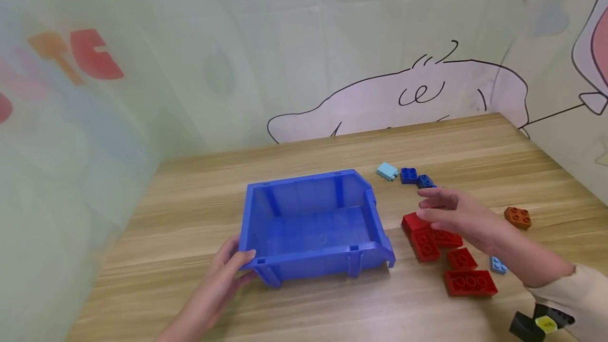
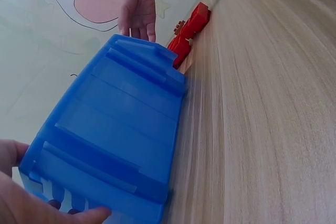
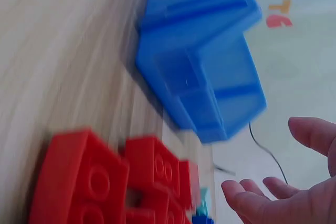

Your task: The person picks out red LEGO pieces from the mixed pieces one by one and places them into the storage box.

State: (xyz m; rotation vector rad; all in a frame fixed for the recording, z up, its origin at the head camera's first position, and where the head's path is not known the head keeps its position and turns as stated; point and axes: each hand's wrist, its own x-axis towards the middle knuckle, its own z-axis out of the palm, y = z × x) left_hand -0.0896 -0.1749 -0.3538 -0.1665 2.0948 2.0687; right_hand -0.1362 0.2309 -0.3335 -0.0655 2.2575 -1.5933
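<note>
A blue plastic bin (image 1: 313,263) stands on the table with nothing inside it. My left hand (image 1: 228,273) grips its near left corner, thumb over the rim and fingers below. In the left wrist view the bin's outer side (image 2: 121,103) fills the middle. My right hand (image 1: 461,215) hovers above a group of red toy bricks (image 1: 424,245), fingers loosely bent and holding nothing. In the right wrist view the hand (image 3: 294,192) is apart from the red bricks (image 3: 79,177) and the bin.
Beyond the right hand lie a light blue brick (image 1: 387,171) and dark blue bricks (image 1: 409,175). An orange brick (image 1: 518,217) sits to the right, another light blue one (image 1: 498,265) under the forearm. Black pieces (image 1: 527,326) lie by the sleeve. A printed cloth (image 1: 214,67) hangs behind the table.
</note>
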